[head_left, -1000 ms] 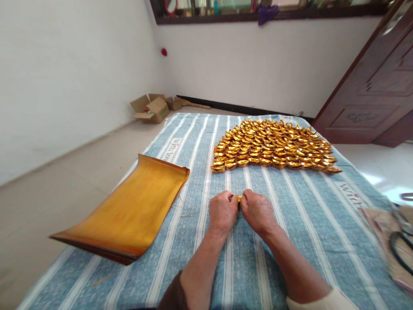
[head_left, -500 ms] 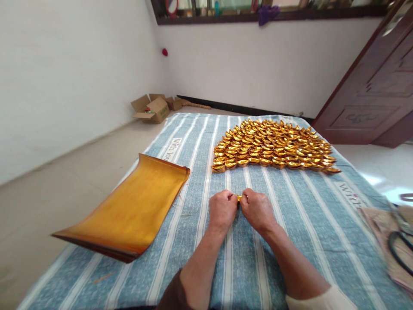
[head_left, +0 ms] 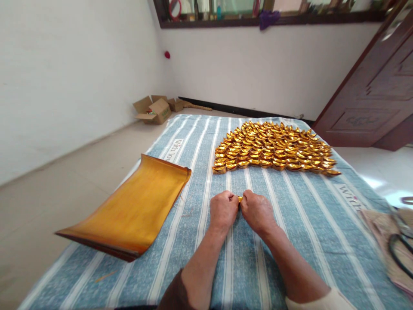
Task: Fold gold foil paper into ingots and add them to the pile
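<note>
- Head view looks down on a bed covered by a blue-and-white striped sheet, with both forearms reaching out from the near edge.
- Left hand is curled into a loose fist near the middle of the sheet, its fingertips pinched closed on one end of a small gold foil piece.
- Right hand is curled the same way just beside it, knuckles almost touching the left, its grip closed on the other end of the same foil piece.
- Only a sliver of the gold foil piece shows between the two thumbs, so its shape cannot be told; it sits just above the sheet, roughly midway between the left and right edges.
- Toward the far edge of the bed, right of centre, lies a broad patch of folded gold ingots, set in close overlapping rows and well apart from the hands.
- At the left edge rests a stack of gold paper sheets, curled up at its far end and overhanging the side of the bed.
- At the near right edge a black loop, perhaps a scissor handle, lies on a pale cloth, partly cut off by the frame.
- On the floor by the far wall sit open cardboard boxes; a dark wooden door stands at the right.
</note>
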Demonstrator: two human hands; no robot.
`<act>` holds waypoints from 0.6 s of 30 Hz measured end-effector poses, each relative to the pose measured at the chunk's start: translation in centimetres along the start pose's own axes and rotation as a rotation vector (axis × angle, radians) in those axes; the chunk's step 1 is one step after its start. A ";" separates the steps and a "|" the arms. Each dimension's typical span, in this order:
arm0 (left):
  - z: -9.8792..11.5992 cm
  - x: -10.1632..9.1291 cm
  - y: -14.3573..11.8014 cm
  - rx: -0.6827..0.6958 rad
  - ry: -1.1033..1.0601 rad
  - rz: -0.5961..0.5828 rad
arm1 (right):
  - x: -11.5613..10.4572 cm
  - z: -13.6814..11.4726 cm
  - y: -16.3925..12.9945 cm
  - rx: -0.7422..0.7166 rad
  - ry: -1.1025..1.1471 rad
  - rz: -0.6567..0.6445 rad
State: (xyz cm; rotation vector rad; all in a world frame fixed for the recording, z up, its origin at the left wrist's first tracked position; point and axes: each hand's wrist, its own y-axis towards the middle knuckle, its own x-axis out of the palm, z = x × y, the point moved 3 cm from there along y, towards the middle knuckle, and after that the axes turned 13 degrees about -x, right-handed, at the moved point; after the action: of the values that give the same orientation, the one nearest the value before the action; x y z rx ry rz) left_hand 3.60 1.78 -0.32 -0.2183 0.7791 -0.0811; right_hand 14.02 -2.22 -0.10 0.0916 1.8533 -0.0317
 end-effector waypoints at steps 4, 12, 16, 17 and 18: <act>-0.2 0.1 0.2 0.009 -0.022 -0.019 | -0.2 0.6 0.0 -0.008 0.131 0.071; -0.3 0.0 0.4 0.024 -0.073 -0.065 | -0.1 1.8 0.4 -0.034 0.325 0.133; -0.5 -0.1 0.5 0.020 -0.122 -0.086 | -0.1 2.6 0.5 -0.008 0.410 0.151; -0.6 -0.1 0.5 0.011 -0.143 -0.097 | -0.1 2.8 0.6 -0.003 0.432 0.152; -0.7 -0.1 0.5 0.001 -0.164 -0.111 | -0.2 3.0 0.6 0.001 0.452 0.151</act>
State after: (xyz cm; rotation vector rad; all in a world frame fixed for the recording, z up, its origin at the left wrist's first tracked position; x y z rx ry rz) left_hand 3.04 2.19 -0.89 -0.2642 0.6039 -0.1664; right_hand 16.95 -1.84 -0.77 0.2562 2.2923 0.1015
